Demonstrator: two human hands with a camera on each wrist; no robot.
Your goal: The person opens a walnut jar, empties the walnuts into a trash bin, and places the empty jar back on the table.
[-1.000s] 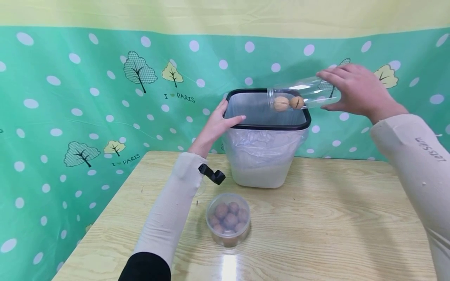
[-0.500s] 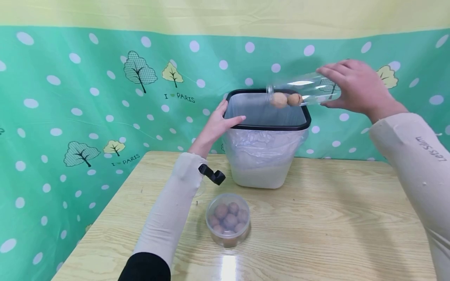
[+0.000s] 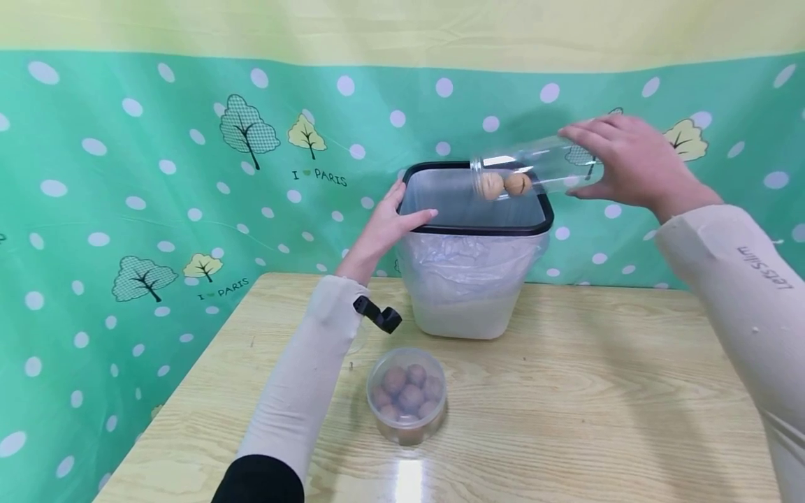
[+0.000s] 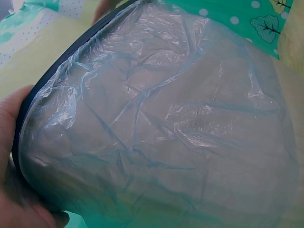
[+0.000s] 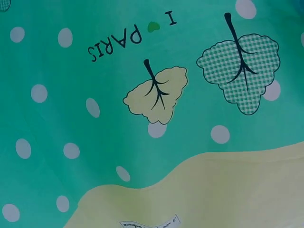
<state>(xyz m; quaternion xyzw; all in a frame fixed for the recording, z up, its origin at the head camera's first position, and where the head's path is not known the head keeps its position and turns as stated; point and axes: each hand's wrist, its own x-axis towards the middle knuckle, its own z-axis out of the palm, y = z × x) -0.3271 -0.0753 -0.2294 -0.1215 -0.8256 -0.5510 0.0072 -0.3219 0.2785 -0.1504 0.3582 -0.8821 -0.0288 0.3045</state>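
A trash can (image 3: 465, 286) lined with a clear plastic bag stands at the back of the table, its black rim uppermost. My left hand (image 3: 391, 218) holds this rim at the left corner, thumb over the front edge; the left wrist view shows the hand at the rim beside the crinkled bag (image 4: 156, 104). In my right hand (image 3: 635, 164) a clear jar (image 3: 553, 161) is gripped near its base and lies almost level, its mouth over the can's opening. Two walnuts, one pale (image 3: 490, 186) and one browner (image 3: 518, 184), rest inside near the mouth.
A round lidded tub (image 3: 407, 429) of several brown balls, which look like walnuts, stands in front of the can. Behind the wooden table (image 3: 566, 405) hangs a green dotted curtain (image 3: 201, 175), which fills the right wrist view.
The jar has risen slightly, come back down and shifted a little left, with the walnuts still inside. My left hand and the trash can have stayed in place.
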